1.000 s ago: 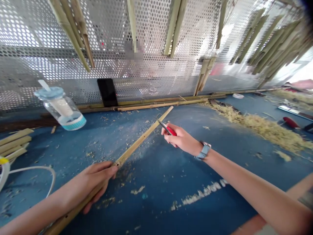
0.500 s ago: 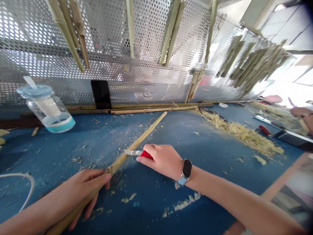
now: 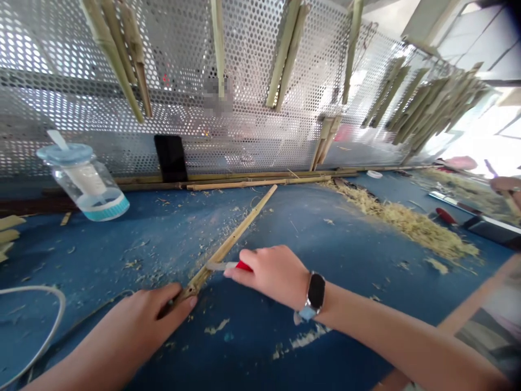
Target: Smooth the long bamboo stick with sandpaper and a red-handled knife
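Note:
A long, pale bamboo stick [image 3: 240, 229] lies diagonally over the blue tabletop, its far end pointing away from me. My left hand [image 3: 142, 320] is wrapped round its near part, just below a dark knot, and covers the rest of it. In my right hand [image 3: 271, 270] is a knife with a red handle [image 3: 243, 266]. The knife's grey blade [image 3: 218, 266] rests against the stick, a short way beyond the knot. A watch [image 3: 316, 291] is on my right wrist. Small shavings are scattered around the stick.
A clear jar with a blue lid [image 3: 91, 182] stands at the left, near a white cable [image 3: 61, 309]. A black phone [image 3: 171, 158] leans on the perforated metal screen [image 3: 252, 125]. Shavings [image 3: 402, 220] are heaped at the right. Another person's hand [image 3: 504, 184] shows at the far right.
The knife blade has moved down along the stick toward my left hand. My left hand has shifted a little to the right, and the stick has turned slightly.

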`<state>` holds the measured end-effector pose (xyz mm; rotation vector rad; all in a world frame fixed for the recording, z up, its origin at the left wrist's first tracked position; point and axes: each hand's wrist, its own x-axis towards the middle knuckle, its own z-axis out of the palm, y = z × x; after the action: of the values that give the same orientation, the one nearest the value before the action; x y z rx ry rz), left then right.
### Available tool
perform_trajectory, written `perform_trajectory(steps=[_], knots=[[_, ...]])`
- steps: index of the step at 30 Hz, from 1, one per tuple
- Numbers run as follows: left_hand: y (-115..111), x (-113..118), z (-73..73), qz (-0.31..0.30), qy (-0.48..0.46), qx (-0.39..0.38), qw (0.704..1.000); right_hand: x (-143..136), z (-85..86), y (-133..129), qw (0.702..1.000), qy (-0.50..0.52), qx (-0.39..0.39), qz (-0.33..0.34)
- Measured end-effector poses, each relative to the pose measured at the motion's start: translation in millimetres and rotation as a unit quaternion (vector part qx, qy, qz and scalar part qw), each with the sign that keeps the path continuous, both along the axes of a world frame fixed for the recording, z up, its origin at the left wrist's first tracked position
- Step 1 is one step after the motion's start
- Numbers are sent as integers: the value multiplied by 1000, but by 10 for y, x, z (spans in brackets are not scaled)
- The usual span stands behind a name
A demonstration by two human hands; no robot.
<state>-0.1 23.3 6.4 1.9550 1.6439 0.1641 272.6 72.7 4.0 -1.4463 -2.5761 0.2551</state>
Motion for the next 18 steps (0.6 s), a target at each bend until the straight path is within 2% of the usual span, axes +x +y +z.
perform_trajectory(steps=[5, 7, 10, 12, 16, 18], knots=[[-18, -2, -59, -28, 65, 19, 997, 272, 29, 286, 990, -62, 14, -126], [-19, -25, -97, -23, 68, 17, 997, 256, 10, 267, 993, -54, 10, -108], [-21, -54, -115, -23, 59, 5, 998, 137, -47, 112, 999, -15, 4, -35], [-26, -54, -98, -19, 55, -2, 998, 143, -77, 108, 1000, -5, 4, -30], [-38, -21, -54, -35, 52, 16, 998, 444, -91, 455, 990, -11, -1, -141], [-41, -6, -47, -34, 61, 5, 998, 537, -87, 573, 985, -13, 11, -173]])
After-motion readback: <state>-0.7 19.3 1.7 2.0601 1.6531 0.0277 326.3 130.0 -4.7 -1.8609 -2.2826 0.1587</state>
